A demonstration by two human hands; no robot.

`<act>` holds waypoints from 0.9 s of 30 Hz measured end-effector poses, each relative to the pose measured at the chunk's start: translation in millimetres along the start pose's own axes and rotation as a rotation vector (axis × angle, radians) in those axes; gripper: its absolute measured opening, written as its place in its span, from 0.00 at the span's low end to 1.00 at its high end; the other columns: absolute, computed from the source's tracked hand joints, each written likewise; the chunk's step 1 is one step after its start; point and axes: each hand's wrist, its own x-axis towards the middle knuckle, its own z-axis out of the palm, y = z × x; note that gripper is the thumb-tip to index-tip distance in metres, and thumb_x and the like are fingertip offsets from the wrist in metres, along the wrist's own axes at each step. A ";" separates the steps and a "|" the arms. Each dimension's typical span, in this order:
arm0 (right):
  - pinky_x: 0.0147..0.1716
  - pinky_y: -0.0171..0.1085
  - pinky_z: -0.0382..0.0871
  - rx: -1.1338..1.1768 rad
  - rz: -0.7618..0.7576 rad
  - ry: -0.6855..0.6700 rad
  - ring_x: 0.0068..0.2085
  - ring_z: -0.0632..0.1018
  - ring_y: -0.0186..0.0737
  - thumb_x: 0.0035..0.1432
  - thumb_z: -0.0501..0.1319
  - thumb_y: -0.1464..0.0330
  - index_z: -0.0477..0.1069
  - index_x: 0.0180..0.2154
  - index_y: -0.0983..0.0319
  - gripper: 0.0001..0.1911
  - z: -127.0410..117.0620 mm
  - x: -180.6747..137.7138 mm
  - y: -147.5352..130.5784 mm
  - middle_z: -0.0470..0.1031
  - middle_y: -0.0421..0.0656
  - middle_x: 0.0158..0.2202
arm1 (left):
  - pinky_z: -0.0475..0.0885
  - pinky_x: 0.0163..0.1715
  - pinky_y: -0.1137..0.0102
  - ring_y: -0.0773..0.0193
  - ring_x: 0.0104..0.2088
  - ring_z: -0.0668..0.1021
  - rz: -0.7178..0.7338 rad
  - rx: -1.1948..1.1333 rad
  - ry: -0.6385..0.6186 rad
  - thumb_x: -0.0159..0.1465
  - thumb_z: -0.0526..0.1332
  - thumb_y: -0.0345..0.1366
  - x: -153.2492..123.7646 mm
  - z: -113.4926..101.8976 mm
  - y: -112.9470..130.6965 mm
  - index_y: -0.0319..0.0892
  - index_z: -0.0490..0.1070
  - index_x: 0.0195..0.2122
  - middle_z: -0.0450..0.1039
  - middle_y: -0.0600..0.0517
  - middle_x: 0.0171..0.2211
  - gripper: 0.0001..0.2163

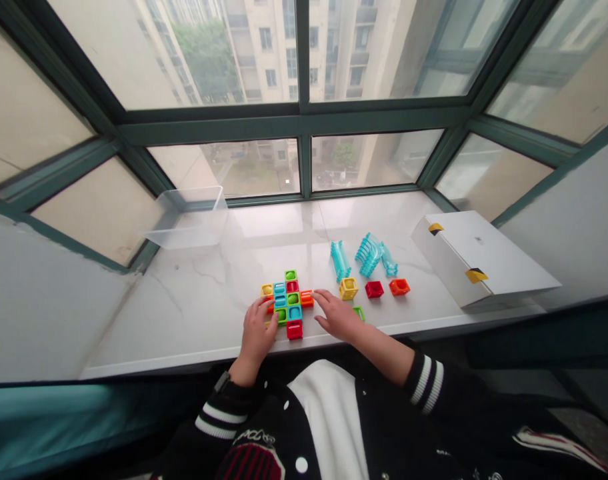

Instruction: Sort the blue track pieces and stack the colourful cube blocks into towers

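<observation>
A cluster of joined plastic toy blocks [293,299] in green, red, blue, yellow and orange lies on the white sill. My left hand [259,328] grips its left side, the fingers over the orange and yellow blocks and the thumb by a green one. On the opposite side, my right hand [338,316] is open, thumb and fingers apart, with fingertips close to the orange block [307,299] that sticks out right. Whether they touch it I cannot tell. A green piece [359,313] shows partly behind my right hand.
Loose yellow [349,289], red [374,289] and orange [399,287] blocks lie right of the cluster. Behind them are clear blue track pieces [369,255]. A transparent bin [189,227] stands back left, a white box [484,260] at right. Windows enclose the sill.
</observation>
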 end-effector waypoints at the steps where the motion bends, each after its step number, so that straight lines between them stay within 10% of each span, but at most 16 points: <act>1: 0.60 0.50 0.74 -0.040 0.038 -0.051 0.65 0.74 0.54 0.65 0.63 0.70 0.59 0.72 0.58 0.36 7.1 6.7 -3.2 0.62 0.53 0.72 | 0.66 0.68 0.48 0.47 0.65 0.72 0.035 0.041 -0.018 0.72 0.58 0.40 1.5 4.3 5.3 0.45 0.74 0.58 0.72 0.42 0.63 0.16; 18: 0.46 0.43 0.76 -0.265 0.213 -0.215 0.49 0.82 0.50 0.71 0.57 0.68 0.69 0.57 0.62 0.14 14.8 46.6 -14.0 0.72 0.54 0.56 | 0.53 0.73 0.45 0.43 0.75 0.59 0.131 0.392 -0.235 0.75 0.52 0.44 7.8 51.6 28.2 0.46 0.64 0.72 0.57 0.46 0.75 0.26; 27: 0.45 0.42 0.79 0.170 0.051 0.079 0.42 0.82 0.43 0.65 0.64 0.69 0.69 0.56 0.59 0.18 -24.3 3.7 -15.0 0.75 0.49 0.53 | 0.55 0.70 0.37 0.39 0.73 0.63 0.114 0.243 -0.199 0.72 0.57 0.41 10.3 50.8 30.3 0.47 0.67 0.70 0.62 0.42 0.73 0.25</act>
